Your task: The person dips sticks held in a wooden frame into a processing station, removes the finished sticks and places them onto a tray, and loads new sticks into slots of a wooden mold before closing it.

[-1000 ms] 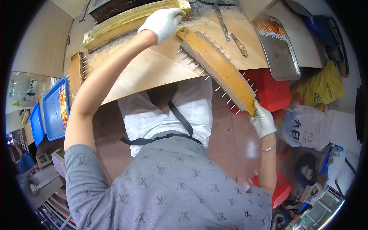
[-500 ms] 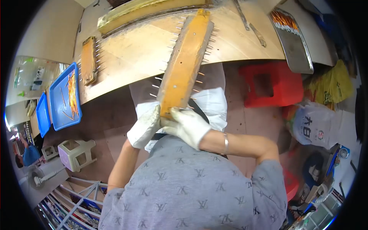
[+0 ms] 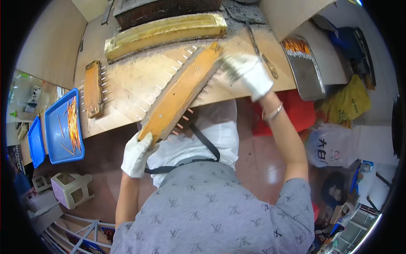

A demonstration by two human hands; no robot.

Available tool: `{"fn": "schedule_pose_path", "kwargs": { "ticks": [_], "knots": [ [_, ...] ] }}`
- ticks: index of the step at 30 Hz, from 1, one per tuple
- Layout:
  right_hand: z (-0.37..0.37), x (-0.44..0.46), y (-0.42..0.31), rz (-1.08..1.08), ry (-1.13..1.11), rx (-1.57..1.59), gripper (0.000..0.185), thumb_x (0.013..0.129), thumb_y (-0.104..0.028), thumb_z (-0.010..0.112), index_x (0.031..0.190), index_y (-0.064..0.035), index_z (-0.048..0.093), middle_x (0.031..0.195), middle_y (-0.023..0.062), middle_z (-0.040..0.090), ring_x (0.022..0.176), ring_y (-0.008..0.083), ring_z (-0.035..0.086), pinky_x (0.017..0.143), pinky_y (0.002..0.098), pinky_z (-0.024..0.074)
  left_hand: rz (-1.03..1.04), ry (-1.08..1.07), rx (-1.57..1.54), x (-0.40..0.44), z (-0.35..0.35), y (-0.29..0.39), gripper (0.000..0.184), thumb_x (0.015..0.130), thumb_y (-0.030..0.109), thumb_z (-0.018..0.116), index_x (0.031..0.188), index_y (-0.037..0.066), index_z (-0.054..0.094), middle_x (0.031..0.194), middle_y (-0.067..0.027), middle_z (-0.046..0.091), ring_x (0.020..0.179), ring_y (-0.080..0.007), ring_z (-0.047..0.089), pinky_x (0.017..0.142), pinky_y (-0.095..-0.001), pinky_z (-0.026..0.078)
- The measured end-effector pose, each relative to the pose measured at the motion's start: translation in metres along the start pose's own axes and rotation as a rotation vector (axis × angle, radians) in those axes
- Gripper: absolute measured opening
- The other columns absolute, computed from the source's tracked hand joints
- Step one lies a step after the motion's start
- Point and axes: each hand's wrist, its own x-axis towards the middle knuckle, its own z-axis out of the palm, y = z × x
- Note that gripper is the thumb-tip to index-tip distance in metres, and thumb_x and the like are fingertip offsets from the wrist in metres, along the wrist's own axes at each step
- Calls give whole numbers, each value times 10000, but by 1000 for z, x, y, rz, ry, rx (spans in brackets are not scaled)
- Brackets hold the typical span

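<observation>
A long orange-brown wooden bar [image 3: 182, 93], thin metal pins sticking out along both long sides, slants from near my lap up over the table edge. Its near end is in my left hand [image 3: 137, 154], white-gloved, with the thumb on top and the fingers wrapped round it. My right hand [image 3: 249, 75], in a white glove too, is beside the bar's far end, over the table. Motion smears its fingers, so I cannot tell whether they touch the bar or the pins.
On the wooden table [image 3: 122, 91] are a shorter pinned bar [image 3: 93, 89], a yellowish long mould-like block [image 3: 165, 36] and a flat metal tool [image 3: 268, 65]. Blue tray [image 3: 50, 139] at left and metal tray [image 3: 311, 82] at right hold copper-coloured rods. A red stool [image 3: 292, 112] stands below.
My right hand has left the bar's near end and moved up and right to its far end. The bar has tilted, its near end swinging left with my left hand.
</observation>
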Motion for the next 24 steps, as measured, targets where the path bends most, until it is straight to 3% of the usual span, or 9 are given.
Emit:
{"fn": "schedule_pose_path", "kwargs": {
  "ticks": [1, 3, 5, 9, 11, 14, 16, 21, 24],
  "knots": [
    [15, -5, 46, 634, 80, 443, 254, 733, -222, 625, 885, -19, 624, 808, 143, 628, 703, 273, 602, 639, 334, 486, 8, 62, 23, -1, 0, 4, 415, 831, 194, 588, 1168, -16, 467, 1034, -85, 551, 882, -135, 557, 745, -257, 473],
    [11, 4, 90, 752, 50, -294, 437, 754, -382, 600, 897, 30, 619, 876, 226, 608, 828, 336, 596, 730, 386, 458, 12, 171, 72, 0, -2, 12, 381, 844, 161, 567, 1164, -21, 470, 1024, -78, 552, 865, -123, 557, 725, -233, 480],
    [16, 10, 130, 1003, -242, -381, 496, 727, -447, 589, 880, 24, 626, 880, 249, 593, 862, 371, 576, 744, 411, 452, 30, 255, 44, 3, -7, 16, 351, 864, 145, 533, 1163, -26, 467, 1017, -77, 551, 862, -121, 554, 729, -235, 486],
    [26, 8, 176, 1061, -267, -326, 515, 685, -447, 617, 861, 36, 618, 900, 272, 578, 863, 382, 576, 731, 420, 450, 96, 303, 61, 7, -16, 27, 336, 874, 151, 504, 1152, -35, 472, 1017, -88, 551, 885, -140, 555, 748, -258, 489],
    [26, 2, 191, 1051, -46, -120, 423, 735, -375, 585, 869, 25, 619, 896, 243, 595, 860, 387, 567, 733, 395, 448, 137, 299, 114, 8, -17, 39, 323, 865, 143, 499, 1127, -45, 491, 1002, -91, 555, 887, -145, 555, 749, -268, 491],
    [-8, -2, 213, 983, -70, -287, 391, 747, -322, 607, 914, 32, 622, 910, 223, 615, 869, 300, 606, 769, 346, 454, 150, 314, 169, 10, -16, 56, 316, 859, 138, 504, 1109, -56, 497, 980, -88, 558, 878, -125, 548, 743, -272, 493],
    [-27, 15, 206, 1061, 157, -122, 389, 772, -259, 629, 963, 77, 590, 917, 183, 634, 843, 230, 603, 785, 305, 453, 154, 343, 153, 19, -21, 60, 305, 859, 135, 504, 1098, -55, 501, 975, -84, 558, 872, -122, 546, 740, -271, 492],
    [-50, 124, 130, 779, 145, -33, 344, 759, -174, 667, 985, 76, 596, 908, 118, 639, 804, 121, 571, 759, 245, 445, 135, 343, 91, 41, -34, 65, 269, 855, 118, 510, 1073, -40, 514, 955, -65, 555, 848, -115, 539, 729, -263, 488],
    [-27, 185, 114, 609, 194, 364, 300, 763, -144, 657, 971, 67, 609, 905, 89, 642, 800, 97, 558, 742, 213, 435, 149, 332, 123, 43, -38, 63, 287, 849, 97, 518, 1100, -41, 500, 976, -69, 558, 858, -117, 546, 729, -263, 490]
  ]
}}
